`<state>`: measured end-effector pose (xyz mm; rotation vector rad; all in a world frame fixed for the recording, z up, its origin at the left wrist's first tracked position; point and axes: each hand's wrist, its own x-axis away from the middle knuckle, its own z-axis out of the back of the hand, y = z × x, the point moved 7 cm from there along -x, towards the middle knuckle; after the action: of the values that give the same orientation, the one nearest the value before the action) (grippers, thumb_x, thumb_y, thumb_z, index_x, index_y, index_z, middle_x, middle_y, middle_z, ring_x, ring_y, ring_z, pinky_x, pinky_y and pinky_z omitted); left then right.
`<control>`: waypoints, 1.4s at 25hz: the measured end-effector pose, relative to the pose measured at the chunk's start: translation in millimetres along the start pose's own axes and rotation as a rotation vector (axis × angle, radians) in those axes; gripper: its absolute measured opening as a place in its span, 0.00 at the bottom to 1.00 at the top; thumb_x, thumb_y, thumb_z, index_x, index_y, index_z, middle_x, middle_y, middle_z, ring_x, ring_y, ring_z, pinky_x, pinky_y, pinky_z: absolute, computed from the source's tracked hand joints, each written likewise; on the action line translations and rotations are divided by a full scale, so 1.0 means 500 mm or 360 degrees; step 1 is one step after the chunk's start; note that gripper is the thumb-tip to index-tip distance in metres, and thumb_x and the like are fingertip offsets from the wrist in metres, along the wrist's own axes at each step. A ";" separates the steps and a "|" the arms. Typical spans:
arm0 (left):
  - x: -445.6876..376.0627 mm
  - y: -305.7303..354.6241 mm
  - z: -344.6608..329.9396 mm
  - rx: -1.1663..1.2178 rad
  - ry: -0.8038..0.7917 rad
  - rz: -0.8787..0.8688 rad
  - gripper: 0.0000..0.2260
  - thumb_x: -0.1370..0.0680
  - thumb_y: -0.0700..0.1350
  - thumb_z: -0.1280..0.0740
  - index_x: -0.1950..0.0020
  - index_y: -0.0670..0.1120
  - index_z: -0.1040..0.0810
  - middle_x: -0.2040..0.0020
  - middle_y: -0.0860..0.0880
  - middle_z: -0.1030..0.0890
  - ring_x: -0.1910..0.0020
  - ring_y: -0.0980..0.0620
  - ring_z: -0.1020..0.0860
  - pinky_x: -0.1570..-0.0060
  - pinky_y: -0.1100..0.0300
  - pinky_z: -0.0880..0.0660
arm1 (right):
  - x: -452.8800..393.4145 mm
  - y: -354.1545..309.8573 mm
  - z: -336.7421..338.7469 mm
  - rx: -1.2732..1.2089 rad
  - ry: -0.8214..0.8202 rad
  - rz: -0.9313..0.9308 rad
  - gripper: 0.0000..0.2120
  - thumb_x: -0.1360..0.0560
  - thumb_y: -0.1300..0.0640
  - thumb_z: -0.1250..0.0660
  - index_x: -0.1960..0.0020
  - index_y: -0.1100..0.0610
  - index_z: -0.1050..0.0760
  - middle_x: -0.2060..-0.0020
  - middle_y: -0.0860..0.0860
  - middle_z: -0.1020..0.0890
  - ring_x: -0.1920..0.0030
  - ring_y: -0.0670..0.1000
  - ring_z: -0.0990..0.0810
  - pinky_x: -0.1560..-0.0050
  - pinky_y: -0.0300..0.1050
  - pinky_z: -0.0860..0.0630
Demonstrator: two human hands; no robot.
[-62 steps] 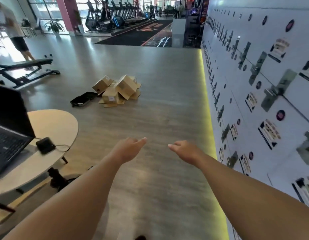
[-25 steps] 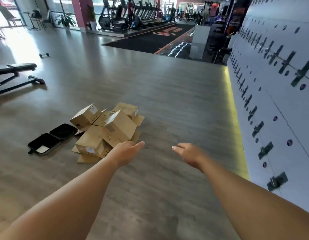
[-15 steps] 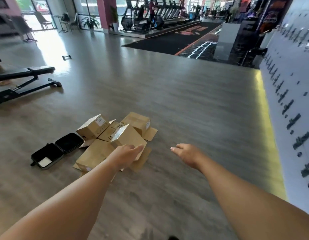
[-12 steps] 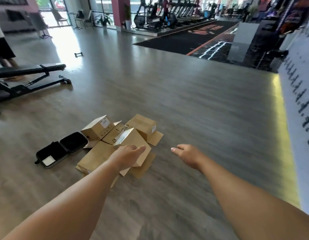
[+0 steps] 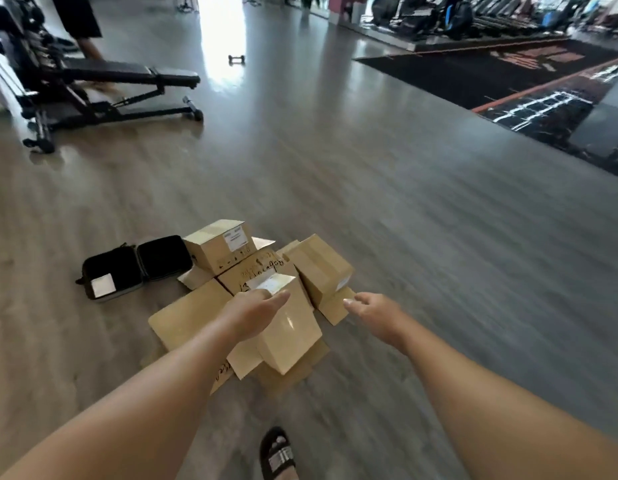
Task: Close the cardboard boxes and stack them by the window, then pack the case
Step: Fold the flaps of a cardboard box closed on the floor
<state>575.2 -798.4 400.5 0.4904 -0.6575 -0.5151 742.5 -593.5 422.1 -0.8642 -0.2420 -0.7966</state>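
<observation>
Looking down at the heap of cardboard boxes [image 5: 266, 299] on the wood floor [image 5: 387, 209], just ahead of me; approx five or six in a loose pile, some w/ flaps splayed out flat. Nearest box [image 5: 290, 327] is tilted, pale side up; behind it a flat box w/ black handwriting [image 5: 259, 268]; at back left a closed box w/ a white label [image 5: 219, 244] sits upright on the heap; at right another box [image 5: 321, 265] leans, label at its low end.

My left hand [image 5: 255, 313] is stretched out over the nearest box, fingers straight and together, palm down, gripping nothing; whether it touches the cardboard, can't tell. My right hand [image 5: 376, 315] reaches toward the right side of the pile, fingers loosely spread, also holding nothing, clear of the boxes.

Black case [image 5: 134, 266] lies open flat on the floor just left of the heap, both halves up, a small white card [image 5: 103, 285] in the nearer half.

My foot in a black sandal [image 5: 278, 452] is at bottom centre. Further off at left: a black weight bench [image 5: 120, 84], someone's legs behind it; a small dumbbell [image 5: 236, 58] on the floor in the bright window glare; dark mat [image 5: 491, 71] and gym machines at top right.
</observation>
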 end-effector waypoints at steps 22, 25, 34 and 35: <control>-0.638 -0.366 -0.322 0.0311 0.0557 0.1176 0.23 0.17 0.61 0.48 0.49 0.45 0.24 0.55 0.44 0.20 0.58 0.44 0.22 0.63 0.54 0.30 | -1.006 0.151 -0.338 0.0378 -0.0738 0.0383 0.34 0.23 0.34 0.41 0.24 0.54 0.33 0.33 0.53 0.23 0.35 0.55 0.25 0.36 0.58 0.25; -0.695 -0.439 -0.359 0.0404 0.0837 0.1298 0.20 0.16 0.57 0.45 0.53 0.43 0.25 0.52 0.42 0.19 0.54 0.41 0.22 0.60 0.54 0.29 | -1.089 0.176 -0.404 0.0154 -0.0729 0.0408 0.31 0.20 0.37 0.41 0.26 0.57 0.30 0.42 0.52 0.20 0.45 0.53 0.21 0.43 0.52 0.22; -0.610 -0.480 -0.493 0.0917 0.1370 0.1511 0.07 0.30 0.43 0.33 0.66 0.43 0.28 0.67 0.47 0.24 0.67 0.45 0.24 0.73 0.62 0.34 | -0.999 0.256 -0.434 -0.0157 -0.0501 0.0562 0.21 0.26 0.33 0.35 0.50 0.51 0.21 0.61 0.46 0.19 0.63 0.48 0.22 0.67 0.44 0.29; -0.574 -0.463 -0.504 0.0947 0.1387 0.1528 0.07 0.32 0.43 0.33 0.67 0.44 0.29 0.68 0.48 0.25 0.67 0.45 0.24 0.72 0.61 0.33 | -0.972 0.264 -0.419 -0.0123 -0.0480 0.0584 0.20 0.26 0.33 0.36 0.56 0.51 0.23 0.64 0.45 0.21 0.66 0.47 0.24 0.68 0.44 0.31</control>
<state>484.0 -741.4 -33.2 0.8025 -0.1200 0.8095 475.2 -445.0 -29.7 -1.0651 -0.3082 -0.3333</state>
